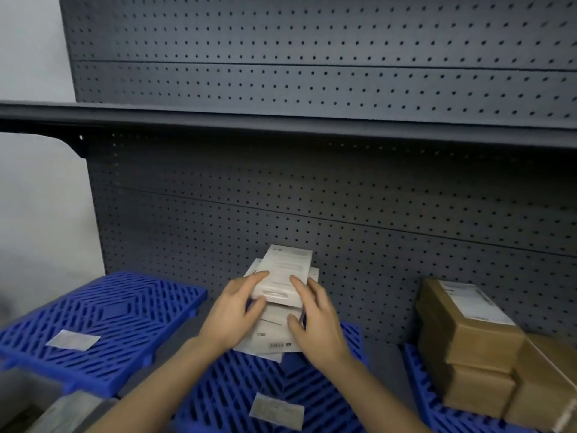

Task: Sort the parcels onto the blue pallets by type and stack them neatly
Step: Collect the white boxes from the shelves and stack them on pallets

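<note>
White boxes sit stacked on the middle blue pallet; left hand and right hand clasp the stack's sides, the top box tilted. Brown cartons fill the right pallet.

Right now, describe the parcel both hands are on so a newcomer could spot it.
Start at the middle blue pallet under the dark pegboard shelf. A stack of white boxes sits at its back edge. The wanted parcel is the top white box, skewed across the stack, with the left hand and right hand gripping its sides.
</note>
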Motion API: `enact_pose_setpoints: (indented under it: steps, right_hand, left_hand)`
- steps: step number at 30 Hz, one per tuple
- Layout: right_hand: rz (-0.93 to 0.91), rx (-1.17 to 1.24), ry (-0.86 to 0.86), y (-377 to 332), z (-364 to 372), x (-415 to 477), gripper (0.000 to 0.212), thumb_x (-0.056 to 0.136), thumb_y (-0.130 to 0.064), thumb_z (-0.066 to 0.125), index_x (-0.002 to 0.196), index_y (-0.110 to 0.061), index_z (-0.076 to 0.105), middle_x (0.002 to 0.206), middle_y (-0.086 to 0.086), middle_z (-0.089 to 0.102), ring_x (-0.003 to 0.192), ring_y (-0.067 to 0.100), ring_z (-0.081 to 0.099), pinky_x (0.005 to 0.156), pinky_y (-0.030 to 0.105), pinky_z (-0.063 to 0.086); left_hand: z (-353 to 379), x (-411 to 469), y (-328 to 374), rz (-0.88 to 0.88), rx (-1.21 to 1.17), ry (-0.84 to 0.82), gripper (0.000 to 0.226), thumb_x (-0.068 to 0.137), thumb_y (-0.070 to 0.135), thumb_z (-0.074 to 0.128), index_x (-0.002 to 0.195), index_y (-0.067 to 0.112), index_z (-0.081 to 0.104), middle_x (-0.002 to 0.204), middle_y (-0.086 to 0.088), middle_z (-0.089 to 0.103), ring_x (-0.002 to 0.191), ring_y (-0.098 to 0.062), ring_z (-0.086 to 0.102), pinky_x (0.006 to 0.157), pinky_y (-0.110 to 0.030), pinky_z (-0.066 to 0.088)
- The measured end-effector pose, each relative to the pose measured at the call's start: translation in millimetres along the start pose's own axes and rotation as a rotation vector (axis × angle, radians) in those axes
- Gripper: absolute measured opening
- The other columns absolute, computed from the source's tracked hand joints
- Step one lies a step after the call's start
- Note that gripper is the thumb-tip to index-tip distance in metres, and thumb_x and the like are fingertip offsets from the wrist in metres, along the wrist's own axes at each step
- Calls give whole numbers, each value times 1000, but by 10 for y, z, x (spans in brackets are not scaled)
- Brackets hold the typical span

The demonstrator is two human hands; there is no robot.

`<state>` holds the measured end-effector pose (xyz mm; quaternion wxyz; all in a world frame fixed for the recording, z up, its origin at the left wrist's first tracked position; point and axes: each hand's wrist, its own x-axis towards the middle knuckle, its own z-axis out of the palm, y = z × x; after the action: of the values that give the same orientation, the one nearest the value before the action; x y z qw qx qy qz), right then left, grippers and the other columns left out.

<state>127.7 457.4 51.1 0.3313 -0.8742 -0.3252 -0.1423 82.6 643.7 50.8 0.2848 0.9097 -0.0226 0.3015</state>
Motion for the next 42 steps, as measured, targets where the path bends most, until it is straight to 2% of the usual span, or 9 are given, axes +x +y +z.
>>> enact_pose_setpoints:
  steps: [4,7,11,14,20,28,32,35,42]
  right_hand:
    - [22,-10,14,24,-4,-56,71,94,-29,48,147,-47,5,158,1,13,144,22,16,116,44,23]
    - [27,37,72,51,-79,-173,74,92,-29,51,144,-51,3,154,-2,20,137,21,28,111,44,33]
    - [15,78,109,81,-315,-500,67,92,-29,52,145,-44,14,150,-7,25,135,15,32,109,39,36]
    - [4,76,131,177,-658,-898,56,94,-29,50,145,-37,26,148,-12,27,134,10,32,110,33,35]
    - [132,57,205,802,-1604,-2036,36,92,-26,49,128,-27,52,129,-11,49,117,8,50,97,26,42]
    - [436,-42,391,1829,-2900,-3948,35,83,-32,43,110,-22,64,107,-6,60,98,8,60,89,28,48]
    - [591,-162,454,2284,-3519,-4778,32,84,-25,48,113,-22,62,111,-5,59,103,11,58,92,25,44]
    - [681,-223,455,2631,-3936,-5168,30,90,-20,50,119,-23,59,117,-4,54,104,13,57,88,24,44]
    - [706,-283,407,3522,-4644,-5309,37,91,-20,52,129,-22,52,131,-1,45,119,17,49,99,27,39]
  left_hand:
    - [-33,-113,51,22,20,2,60,95,36,52,147,42,22,156,6,24,140,-10,22,112,-31,27]
    - [-72,-320,197,38,84,71,61,95,39,48,148,39,19,159,9,11,142,-9,16,112,-31,25]
    - [11,-599,635,106,101,186,50,92,39,38,141,30,34,151,7,29,135,-10,31,104,-29,35]
    - [234,-737,1151,123,19,210,39,92,38,38,127,26,49,128,11,49,117,-5,47,93,-30,48]
    - [1164,-1118,2406,242,-161,13,25,87,36,44,106,30,58,99,15,62,86,-2,59,75,-31,52]
    - [2702,-1778,4194,367,-439,-317,24,80,32,49,103,34,56,90,14,62,78,3,58,70,-20,49]
    - [3413,-1964,5048,405,-577,-431,26,81,12,59,103,26,60,85,12,63,75,-1,60,71,-20,49]
    - [3887,-2043,5597,356,-644,-505,35,84,9,63,111,31,54,88,12,62,78,-3,61,76,-28,53]
    - [4820,-1839,6508,242,-632,-538,55,88,23,64,135,33,37,118,-1,59,104,-16,60,92,-42,52]
